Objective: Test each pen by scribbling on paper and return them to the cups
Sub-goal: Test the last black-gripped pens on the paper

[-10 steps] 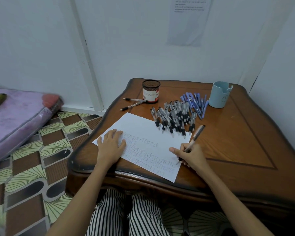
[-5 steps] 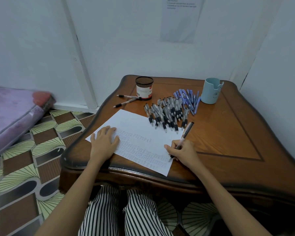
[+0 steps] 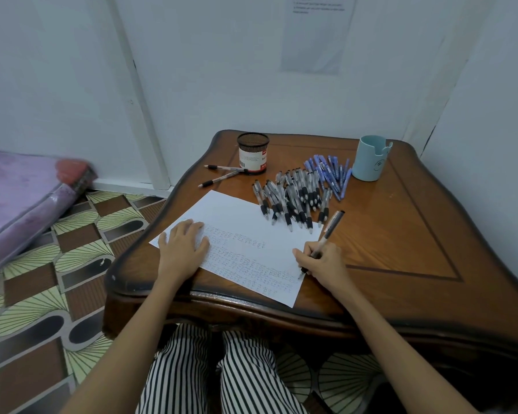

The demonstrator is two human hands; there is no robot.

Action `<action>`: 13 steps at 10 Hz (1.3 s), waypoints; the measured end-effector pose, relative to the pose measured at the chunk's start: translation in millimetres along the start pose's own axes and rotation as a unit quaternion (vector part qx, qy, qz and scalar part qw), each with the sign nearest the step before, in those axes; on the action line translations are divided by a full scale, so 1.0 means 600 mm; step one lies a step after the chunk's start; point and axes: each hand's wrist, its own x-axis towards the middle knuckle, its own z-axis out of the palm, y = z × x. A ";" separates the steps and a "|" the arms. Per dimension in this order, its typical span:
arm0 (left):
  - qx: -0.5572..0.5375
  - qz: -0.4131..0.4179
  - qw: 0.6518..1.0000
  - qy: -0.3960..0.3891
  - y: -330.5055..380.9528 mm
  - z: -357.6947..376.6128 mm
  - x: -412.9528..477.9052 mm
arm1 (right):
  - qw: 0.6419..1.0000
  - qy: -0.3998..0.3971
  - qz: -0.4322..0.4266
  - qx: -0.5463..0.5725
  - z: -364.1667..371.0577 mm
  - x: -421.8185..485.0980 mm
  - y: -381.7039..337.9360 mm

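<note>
Little has moved: right hand [image 3: 322, 265] still pinches a pen [image 3: 329, 228], tip on the paper [image 3: 245, 222]; left hand [image 3: 183, 246] lies flat on it. Loose pens [image 3: 293, 198], black cup [image 3: 252, 153] and blue cup [image 3: 370, 158] lie beyond.

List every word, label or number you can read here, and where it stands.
No text is readable.
Sheet on the wall: printed lines, too small.
Label on the black cup: barcode and print, too blurred.
Blue cup: a round mark, no words.
Paper: scribbles only.
</note>
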 end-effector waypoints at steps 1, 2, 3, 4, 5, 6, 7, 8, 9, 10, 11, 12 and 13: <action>-0.001 -0.002 1.000 0.000 -0.001 0.000 0.000 | 1.000 -0.017 0.002 -0.007 0.001 0.000 0.000; -0.002 -0.001 1.000 0.000 0.000 0.000 0.000 | 1.000 -0.014 0.007 -0.017 0.003 0.001 0.001; -0.001 0.000 1.000 0.000 0.001 0.000 0.000 | 1.000 -0.002 0.003 -0.030 0.004 0.004 -0.001; -0.001 0.000 1.000 0.001 0.000 -0.001 0.000 | 0.999 -0.007 -0.007 -0.032 0.004 0.003 -0.002; -0.001 0.000 1.000 0.001 0.000 0.000 -0.001 | 0.999 0.002 -0.007 -0.043 0.002 0.001 0.000; 0.001 0.000 1.000 0.004 -0.001 0.000 0.000 | 0.999 0.000 -0.017 -0.036 0.002 0.001 0.000; 0.004 0.001 1.000 0.001 -0.001 0.001 -0.001 | 0.999 0.006 -0.017 -0.041 0.005 0.002 -0.004; 0.002 0.001 1.000 0.002 0.000 0.000 -0.001 | 0.999 0.008 -0.010 -0.044 0.006 0.002 -0.006; 0.003 0.001 1.000 0.000 0.000 0.000 0.000 | 0.999 0.000 -0.014 -0.046 0.005 0.002 -0.004; 0.004 0.001 1.000 -0.001 0.000 0.000 -0.001 | 0.998 0.004 -0.009 -0.054 0.005 0.000 -0.008; 0.005 0.000 1.000 -0.004 -0.001 0.000 -0.001 | 1.000 -0.006 0.012 -0.007 0.004 -0.004 -0.017; 0.006 -0.001 1.000 -0.004 0.000 -0.001 0.000 | 0.997 0.002 0.038 0.067 -0.002 -0.005 -0.019; 0.003 0.001 1.000 -0.002 0.001 -0.001 -0.001 | 0.995 -0.004 0.053 0.078 -0.006 -0.005 -0.017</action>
